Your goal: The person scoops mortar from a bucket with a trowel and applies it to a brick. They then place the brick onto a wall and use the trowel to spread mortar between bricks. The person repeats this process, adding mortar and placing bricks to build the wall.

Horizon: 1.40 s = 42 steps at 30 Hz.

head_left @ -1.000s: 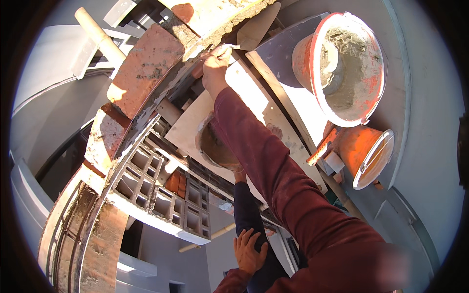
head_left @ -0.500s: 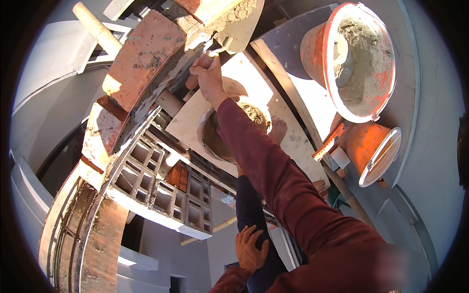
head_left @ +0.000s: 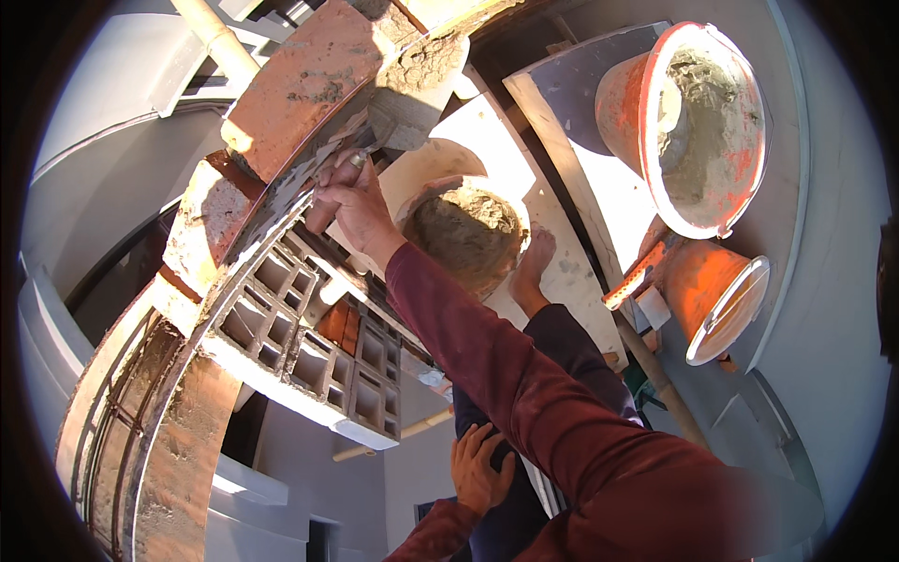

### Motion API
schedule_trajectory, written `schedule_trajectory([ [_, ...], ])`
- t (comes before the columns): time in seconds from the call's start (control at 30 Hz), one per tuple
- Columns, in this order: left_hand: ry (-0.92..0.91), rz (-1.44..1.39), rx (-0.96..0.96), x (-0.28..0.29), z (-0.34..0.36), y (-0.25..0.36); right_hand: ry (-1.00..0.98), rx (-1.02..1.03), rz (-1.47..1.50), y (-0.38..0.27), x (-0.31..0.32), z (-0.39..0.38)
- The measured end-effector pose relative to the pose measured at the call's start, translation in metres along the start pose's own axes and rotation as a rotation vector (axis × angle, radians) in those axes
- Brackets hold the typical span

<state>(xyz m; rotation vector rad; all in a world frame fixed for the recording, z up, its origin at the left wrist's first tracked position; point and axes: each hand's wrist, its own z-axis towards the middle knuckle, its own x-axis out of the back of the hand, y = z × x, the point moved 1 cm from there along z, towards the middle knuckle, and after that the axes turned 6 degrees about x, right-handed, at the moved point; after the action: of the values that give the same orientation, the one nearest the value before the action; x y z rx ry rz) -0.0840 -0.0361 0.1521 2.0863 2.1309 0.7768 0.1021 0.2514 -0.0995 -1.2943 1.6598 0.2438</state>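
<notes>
My right hand [head_left: 356, 211] is closed around the handle of a trowel, held beside the inner edge of a brick wall. The trowel blade [head_left: 398, 122] carries grey mortar [head_left: 426, 64] and lies partly in shadow. Just left of it, a large red brick [head_left: 309, 89] sits on the wall, with a mortar-smeared brick [head_left: 201, 220] nearer to me. Close to my right forearm stands a round bucket [head_left: 524, 258] holding wet mortar. My left hand [head_left: 479, 468] rests on my leg with its fingers spread, holding nothing.
At the upper right stands a red bucket [head_left: 626, 103] with mortar inside; an orange bucket [head_left: 707, 295] lies tilted below it. Hollow blocks [head_left: 309, 365] stand below the wall. A bamboo pole [head_left: 217, 42] juts out at the upper left. My bare foot [head_left: 536, 251] is beside the mortar bucket.
My right hand has drawn the trowel back toward me and left, along the wall's inner side. The mortar bucket shows more fully. My left hand remains on my leg.
</notes>
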Motion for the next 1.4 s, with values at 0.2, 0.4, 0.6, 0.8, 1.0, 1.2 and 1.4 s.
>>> schedule_trajectory([
  [0.2, 0.092, -0.114, -0.162, 0.024, 0.01, 0.021, -0.142, -0.399, 0.224, -0.05, -0.003, -0.062],
  [0.4, 0.731, -0.319, -0.549, 0.232, 0.134, 0.078, -0.142, -0.592, -0.039, -0.163, -0.032, -0.125],
  [0.6, 0.233, -0.488, -0.554, 0.42, 0.315, 0.169, -0.133, -0.556, -0.333, -0.229, -0.082, -0.112],
  [0.8, 0.139, -0.268, -0.244, 0.478, 0.343, 0.088, -0.199, -0.606, -0.385, -0.214, -0.124, -0.101],
  [1.0, -0.023, -0.479, -0.083, 0.476, 0.36, 0.032, -0.183, -0.43, -0.66, -0.126, -0.137, -0.122],
  [1.2, -0.108, -0.559, -0.243, 0.472, 0.357, 0.022, -0.261, -0.158, -1.378, -0.054, -0.114, -0.112],
  [1.4, -0.116, -0.55, -0.203, 0.469, 0.35, 0.028, -0.268, -0.163, -1.281, -0.102, -0.122, -0.119],
])
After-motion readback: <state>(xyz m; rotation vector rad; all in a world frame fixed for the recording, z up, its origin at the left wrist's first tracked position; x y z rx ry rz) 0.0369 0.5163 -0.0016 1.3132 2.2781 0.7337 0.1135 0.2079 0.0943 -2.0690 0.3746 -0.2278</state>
